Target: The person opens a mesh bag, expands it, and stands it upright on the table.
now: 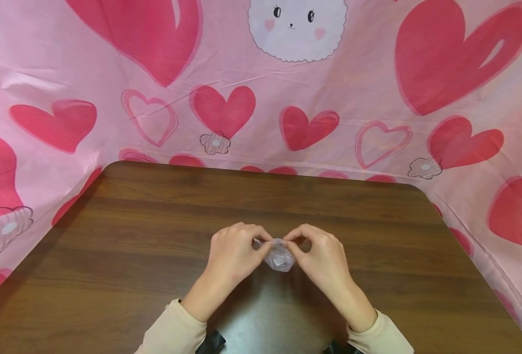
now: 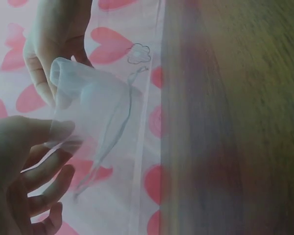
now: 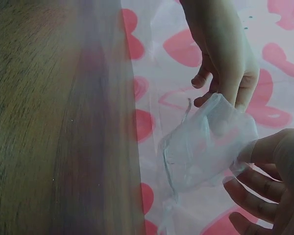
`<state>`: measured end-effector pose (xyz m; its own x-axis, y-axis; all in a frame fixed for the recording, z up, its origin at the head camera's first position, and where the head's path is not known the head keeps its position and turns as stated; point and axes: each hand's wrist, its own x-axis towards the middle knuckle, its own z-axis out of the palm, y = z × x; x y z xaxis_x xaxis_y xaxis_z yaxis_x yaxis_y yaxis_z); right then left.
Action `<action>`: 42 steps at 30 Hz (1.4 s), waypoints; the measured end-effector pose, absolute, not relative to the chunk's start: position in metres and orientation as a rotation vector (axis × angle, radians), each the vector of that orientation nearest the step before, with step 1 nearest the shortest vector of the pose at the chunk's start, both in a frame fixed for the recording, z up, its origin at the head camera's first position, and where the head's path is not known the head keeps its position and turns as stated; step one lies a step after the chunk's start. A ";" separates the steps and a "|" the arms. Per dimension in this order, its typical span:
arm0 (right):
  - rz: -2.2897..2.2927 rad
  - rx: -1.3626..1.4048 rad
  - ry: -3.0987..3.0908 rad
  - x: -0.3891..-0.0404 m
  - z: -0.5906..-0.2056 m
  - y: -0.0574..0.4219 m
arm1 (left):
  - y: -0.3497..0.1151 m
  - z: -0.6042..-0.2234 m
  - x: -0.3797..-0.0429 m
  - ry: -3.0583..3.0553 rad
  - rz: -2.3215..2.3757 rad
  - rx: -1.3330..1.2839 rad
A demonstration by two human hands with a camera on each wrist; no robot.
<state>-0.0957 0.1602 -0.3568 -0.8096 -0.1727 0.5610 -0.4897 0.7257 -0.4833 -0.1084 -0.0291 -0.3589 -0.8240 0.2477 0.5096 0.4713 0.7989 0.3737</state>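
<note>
A small sheer white drawstring bag (image 1: 280, 259) hangs over the middle of the table between both hands. My left hand (image 1: 234, 251) pinches its left edge between thumb and forefinger. On the opposite edge, my right hand (image 1: 323, 253) pinches it the same way. In the left wrist view the thin fabric of the bag (image 2: 95, 100) looks see-through, and a pale drawstring (image 2: 129, 110) runs across it with loose ends. From the right wrist, the bag (image 3: 201, 152) appears spread between the two hands. No contents can be made out inside it.
The dark brown wooden table (image 1: 154, 236) spreads out around and beneath the hands. A pink cloth (image 1: 261, 73) printed with red hearts hangs behind the table and along its sides. Beige sleeves (image 1: 176, 327) cover both forearms, with black straps at the lower edge.
</note>
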 end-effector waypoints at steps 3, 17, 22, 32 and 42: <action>0.867 0.515 -2.459 -0.095 -0.356 0.160 | -0.030 -0.358 -0.109 -2.531 -0.696 -0.496; 0.790 0.485 -2.509 -0.095 -0.356 0.161 | -0.034 -0.357 -0.111 -2.498 -0.730 -0.415; 0.801 0.457 -2.465 -0.095 -0.357 0.161 | -0.033 -0.357 -0.110 -2.556 -0.716 -0.471; 0.819 0.424 -2.452 -0.096 -0.356 0.161 | -0.032 -0.358 -0.109 -2.552 -0.669 -0.513; 0.827 0.448 -2.448 -0.096 -0.355 0.161 | -0.030 -0.358 -0.110 -2.562 -0.690 -0.542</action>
<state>-0.0961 0.1608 -0.3550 -0.8139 -0.1412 0.5636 -0.4541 0.7597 -0.4655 -0.1096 -0.0302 -0.3576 -0.8311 0.2541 0.4947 0.4683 0.7996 0.3760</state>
